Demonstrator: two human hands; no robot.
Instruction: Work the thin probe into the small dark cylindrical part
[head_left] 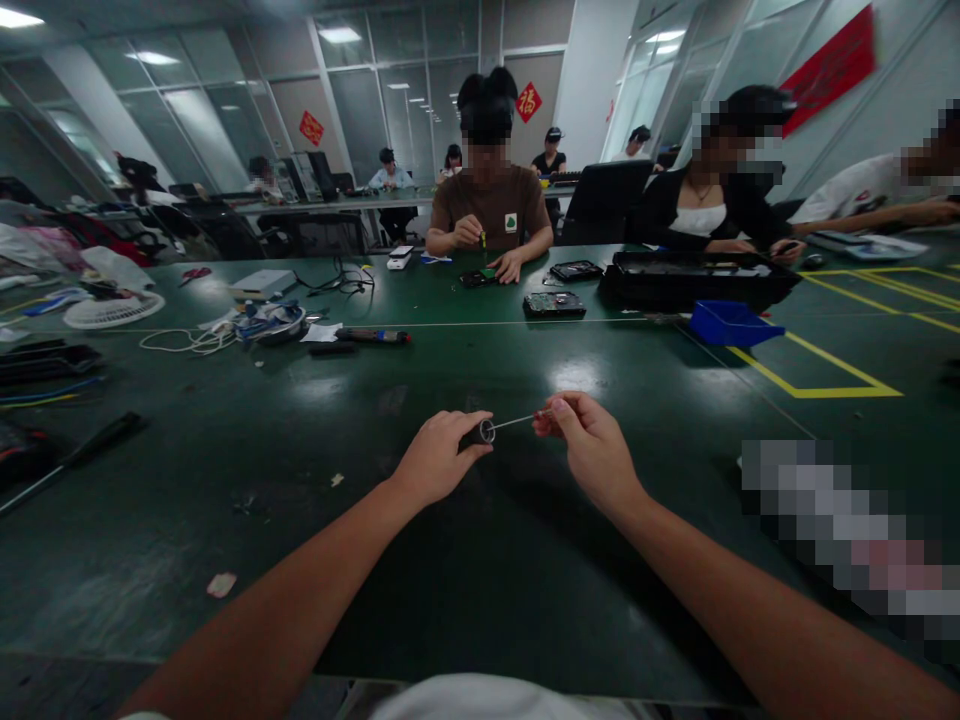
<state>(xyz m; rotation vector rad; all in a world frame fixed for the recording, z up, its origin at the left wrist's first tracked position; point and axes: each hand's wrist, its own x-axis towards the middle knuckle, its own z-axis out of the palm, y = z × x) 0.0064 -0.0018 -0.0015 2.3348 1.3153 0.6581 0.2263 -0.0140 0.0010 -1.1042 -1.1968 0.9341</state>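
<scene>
My left hand (pixel 442 455) is closed round a short dark cylinder (pixel 475 434), its open round end with a pale rim facing right. Between the fingertips of my right hand (pixel 589 435) I pinch a thin metal rod (pixel 516 421) with a small reddish part at the finger end. The rod's far tip reaches the cylinder's open end; how deep it goes in, I cannot tell. Both hands are held over the dark green table (pixel 450 580). What exactly the cylinder is does not show.
Across the table a person in a brown shirt (pixel 487 205) works on a small circuit board. A blue scoop-like tray (pixel 731 322) lies at the right, near a long black housing (pixel 697 280). To the left are a pen-like tool (pixel 375 337), white cable (pixel 199 342) and a long screwdriver (pixel 82 450).
</scene>
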